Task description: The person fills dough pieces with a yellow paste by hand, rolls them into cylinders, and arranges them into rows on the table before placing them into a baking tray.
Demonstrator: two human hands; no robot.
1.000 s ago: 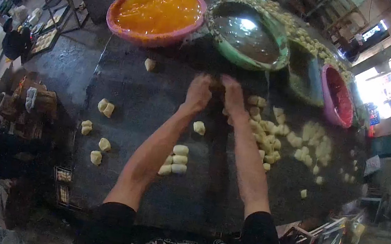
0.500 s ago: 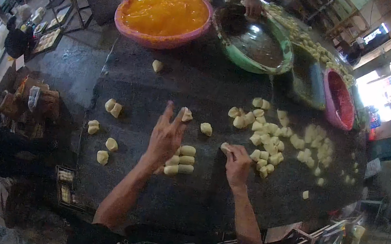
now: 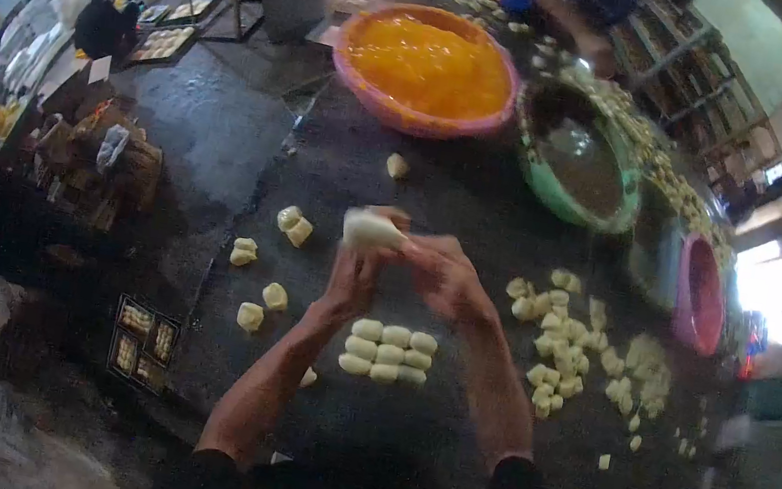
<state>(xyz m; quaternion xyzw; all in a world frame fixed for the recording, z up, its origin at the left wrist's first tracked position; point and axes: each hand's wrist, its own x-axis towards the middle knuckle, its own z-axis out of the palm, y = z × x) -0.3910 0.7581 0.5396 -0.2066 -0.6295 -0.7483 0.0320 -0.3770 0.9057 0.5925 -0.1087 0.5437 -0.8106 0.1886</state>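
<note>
Hands (image 3: 447, 278) met at dough (image 3: 371, 231) — rolled pieces (image 3: 391, 355) nearer, orange-filled bowl (image 3: 409, 122) beyond

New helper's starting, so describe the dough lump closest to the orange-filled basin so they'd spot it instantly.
On the dark table, find the big pink basin of orange mixture. Just below its rim in the picture lies a small, pale dough lump. It sits by itself, whereas the block of nine dough pieces lower down forms tight rows.
</note>
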